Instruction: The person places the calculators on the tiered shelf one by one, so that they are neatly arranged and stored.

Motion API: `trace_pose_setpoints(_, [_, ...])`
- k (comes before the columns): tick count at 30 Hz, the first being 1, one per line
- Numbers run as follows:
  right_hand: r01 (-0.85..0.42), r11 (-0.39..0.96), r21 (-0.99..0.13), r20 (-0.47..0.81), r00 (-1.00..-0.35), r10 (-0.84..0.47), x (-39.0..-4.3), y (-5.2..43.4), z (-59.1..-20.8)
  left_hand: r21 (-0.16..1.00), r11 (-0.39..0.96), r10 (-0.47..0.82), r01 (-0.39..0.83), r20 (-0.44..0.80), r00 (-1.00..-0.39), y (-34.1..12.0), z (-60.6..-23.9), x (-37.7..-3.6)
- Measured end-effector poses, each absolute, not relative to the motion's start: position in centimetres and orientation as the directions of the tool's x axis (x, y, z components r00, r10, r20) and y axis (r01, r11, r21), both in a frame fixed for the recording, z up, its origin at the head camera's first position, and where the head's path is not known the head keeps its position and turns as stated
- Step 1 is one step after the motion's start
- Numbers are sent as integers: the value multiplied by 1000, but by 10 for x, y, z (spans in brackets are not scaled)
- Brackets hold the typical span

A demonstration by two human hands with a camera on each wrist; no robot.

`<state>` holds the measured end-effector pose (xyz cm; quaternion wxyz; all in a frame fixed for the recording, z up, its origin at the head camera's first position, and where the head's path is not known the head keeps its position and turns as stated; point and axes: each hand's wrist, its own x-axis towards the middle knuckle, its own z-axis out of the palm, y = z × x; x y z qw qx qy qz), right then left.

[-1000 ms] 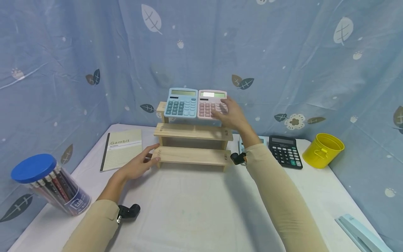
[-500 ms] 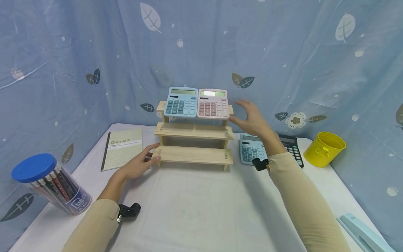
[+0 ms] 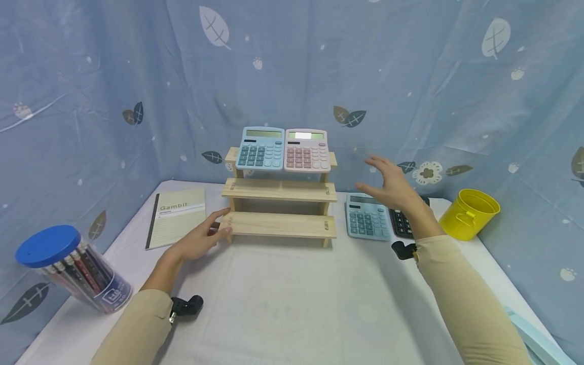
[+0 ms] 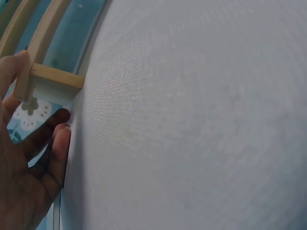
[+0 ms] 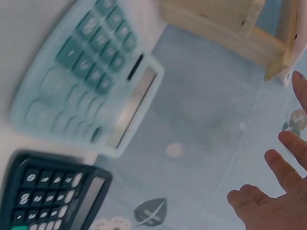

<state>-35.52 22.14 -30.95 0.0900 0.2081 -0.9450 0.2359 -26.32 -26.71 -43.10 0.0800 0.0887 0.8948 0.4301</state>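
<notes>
Two hands are in view: the left hand (image 3: 201,241) rests with relaxed fingers against the left end of the wooden shelf's (image 3: 279,224) lowest step, while the right hand (image 3: 393,186) hovers spread and empty above the blue calculator (image 3: 367,218) and black calculator (image 3: 402,222) near the surface's far right edge.

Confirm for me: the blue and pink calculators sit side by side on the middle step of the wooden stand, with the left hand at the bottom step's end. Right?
Not quite. The head view shows the blue calculator and the pink calculator side by side on the top step of the wooden stand, not the middle one. The left hand does rest at the bottom step's end.
</notes>
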Motion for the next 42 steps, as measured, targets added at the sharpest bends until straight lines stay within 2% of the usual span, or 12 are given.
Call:
trace_pose_setpoints(13, [-386,839,-382,236,-919,-315,-353,263,-331,780,621,221,81,-76,-972,-266,-431,-263])
trace_pose_setpoints(26, [-306,857,-415,201,-949,-241,-352,298,-357,789,608,224,83,-70,-972,-267,-429,-263])
trace_pose_setpoints(33, [-296,877,-378,181,-953,-243,-350,312,-365,779,624,219,68,-90,-972,-263,-430,-266])
trace_pose_setpoints(42, [-232,902,-364,83,-973,-217,-353,324,-376,779,624,218,69,-89,-972,-265,-429,-265])
